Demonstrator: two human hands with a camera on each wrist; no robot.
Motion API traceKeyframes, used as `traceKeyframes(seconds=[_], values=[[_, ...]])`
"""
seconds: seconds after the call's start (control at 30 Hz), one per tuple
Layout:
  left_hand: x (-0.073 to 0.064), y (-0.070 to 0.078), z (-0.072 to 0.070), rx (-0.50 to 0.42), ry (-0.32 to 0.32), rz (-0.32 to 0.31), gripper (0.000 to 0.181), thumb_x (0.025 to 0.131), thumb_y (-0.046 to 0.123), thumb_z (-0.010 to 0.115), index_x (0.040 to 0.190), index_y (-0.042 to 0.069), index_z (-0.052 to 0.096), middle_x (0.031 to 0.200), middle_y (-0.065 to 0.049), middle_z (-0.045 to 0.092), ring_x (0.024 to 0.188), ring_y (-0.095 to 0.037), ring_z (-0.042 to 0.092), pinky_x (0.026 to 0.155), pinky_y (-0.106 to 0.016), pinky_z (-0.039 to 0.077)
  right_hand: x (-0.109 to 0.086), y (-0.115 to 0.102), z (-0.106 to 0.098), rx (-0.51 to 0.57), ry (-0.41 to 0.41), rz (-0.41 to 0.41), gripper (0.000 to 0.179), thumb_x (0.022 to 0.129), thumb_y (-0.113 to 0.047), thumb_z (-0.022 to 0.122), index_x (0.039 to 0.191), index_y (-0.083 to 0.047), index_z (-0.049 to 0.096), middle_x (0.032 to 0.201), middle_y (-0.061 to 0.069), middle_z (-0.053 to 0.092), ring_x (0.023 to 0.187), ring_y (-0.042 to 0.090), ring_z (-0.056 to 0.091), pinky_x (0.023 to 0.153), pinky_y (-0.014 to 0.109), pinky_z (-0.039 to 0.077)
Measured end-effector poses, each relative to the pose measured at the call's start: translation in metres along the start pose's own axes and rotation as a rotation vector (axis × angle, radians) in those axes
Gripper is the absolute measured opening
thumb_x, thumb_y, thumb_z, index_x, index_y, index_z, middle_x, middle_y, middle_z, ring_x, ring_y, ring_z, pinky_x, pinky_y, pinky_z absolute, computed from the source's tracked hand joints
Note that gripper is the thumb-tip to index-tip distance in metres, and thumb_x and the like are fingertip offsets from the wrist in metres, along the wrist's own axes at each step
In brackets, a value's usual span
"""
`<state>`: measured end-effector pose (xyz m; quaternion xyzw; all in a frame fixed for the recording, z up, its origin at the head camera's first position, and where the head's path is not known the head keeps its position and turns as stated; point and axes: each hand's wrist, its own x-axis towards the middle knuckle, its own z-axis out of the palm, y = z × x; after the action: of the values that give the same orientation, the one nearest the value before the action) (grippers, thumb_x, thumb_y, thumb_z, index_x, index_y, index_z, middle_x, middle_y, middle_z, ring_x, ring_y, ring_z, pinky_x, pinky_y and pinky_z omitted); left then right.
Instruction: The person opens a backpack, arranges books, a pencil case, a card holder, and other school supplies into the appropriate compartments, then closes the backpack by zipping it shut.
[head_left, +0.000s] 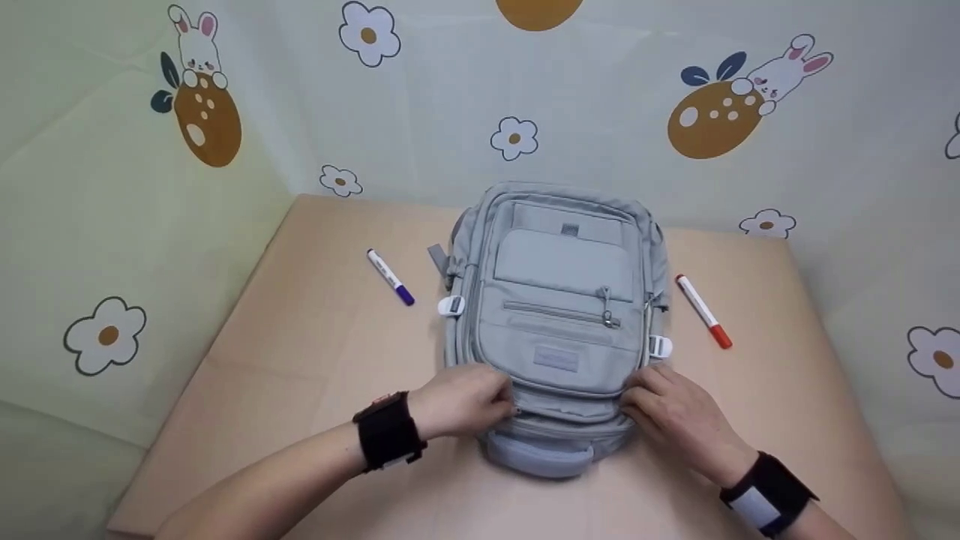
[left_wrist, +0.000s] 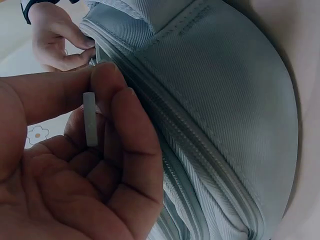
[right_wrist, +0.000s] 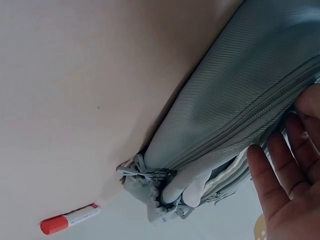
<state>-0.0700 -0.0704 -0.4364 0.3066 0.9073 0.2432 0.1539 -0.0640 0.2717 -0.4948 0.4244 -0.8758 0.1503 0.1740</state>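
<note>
A grey backpack (head_left: 562,334) lies on its back, its top handle (head_left: 540,457) toward the person. At its upper left edge, my left hand (head_left: 465,397) pinches a zipper pull (left_wrist: 90,120); the flat grey tab sticks out between thumb and fingers in the left wrist view. Close by runs a zip track (left_wrist: 200,145). My right hand (head_left: 679,412) grips the backpack's opposite edge between thumb and fingers. From the right wrist, the other fingers (right_wrist: 267,180) rest half bent along the zip seam. Exactly what the right fingertips hold is partly hidden by the fabric.
On the tan table (head_left: 300,360), a white marker with a blue-purple cap (head_left: 390,277) lies left of the backpack. A red-capped marker (head_left: 703,311) lies to its right. Patterned cloth walls (head_left: 435,97) enclose the table's back and sides.
</note>
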Motion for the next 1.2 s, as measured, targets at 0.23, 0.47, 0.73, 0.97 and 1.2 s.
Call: traceKeyframes(seconds=[0.23,0.47,0.73,0.97,1.2], values=[[-0.003,-0.004,-0.001,-0.034,0.0,0.018,0.011,0.09,0.015,0.072,0.079,0.013,0.072,0.069,0.011,0.059,0.061,-0.005,0.051,0.058,-0.023,0.045,0.0,0.001,0.0,0.02,-0.006,0.013,0.019,0.08,-0.005,0.083,0.095,-0.014,0.073,0.104,-0.003,0.061,0.092,0.017,0.052,0.073,0.033,0.047],[-0.014,-0.023,-0.011,0.15,0.147,0.114,0.007,0.094,0.017,0.069,0.092,0.015,0.076,0.081,0.007,0.068,0.072,-0.011,0.06,0.062,-0.029,0.05,-0.002,0.0,0.0,0.008,-0.039,0.065,0.018,0.085,-0.011,0.079,0.099,-0.016,0.069,0.103,-0.005,0.059,0.092,0.013,0.051,0.073,0.03,0.048],[-0.007,-0.077,-0.007,0.514,0.327,0.506,0.011,0.09,0.013,0.076,0.1,0.017,0.077,0.095,0.003,0.064,0.086,-0.017,0.057,0.072,-0.028,0.049,-0.003,-0.001,0.0,0.014,-0.045,0.112,0.014,0.089,-0.013,0.075,0.101,-0.015,0.067,0.104,-0.004,0.059,0.093,0.015,0.053,0.073,0.033,0.05],[0.001,-0.091,-0.003,0.761,0.342,0.614,0.02,0.087,0.003,0.069,0.095,0.021,0.071,0.102,0.004,0.061,0.091,-0.017,0.051,0.08,-0.029,0.045,-0.002,-0.002,0.002,-0.008,0.006,0.112,0.022,0.084,-0.005,0.079,0.098,-0.014,0.065,0.1,-0.005,0.059,0.091,0.013,0.053,0.07,0.033,0.05],[0.004,-0.094,0.002,0.889,0.283,0.593,0.026,0.081,-0.005,0.06,0.097,0.015,0.063,0.103,0.003,0.057,0.094,-0.015,0.051,0.084,-0.025,0.044,-0.001,-0.002,-0.001,0.028,-0.032,0.146,0.016,0.087,-0.01,0.076,0.099,-0.015,0.066,0.101,-0.006,0.059,0.091,0.013,0.053,0.072,0.033,0.049]])
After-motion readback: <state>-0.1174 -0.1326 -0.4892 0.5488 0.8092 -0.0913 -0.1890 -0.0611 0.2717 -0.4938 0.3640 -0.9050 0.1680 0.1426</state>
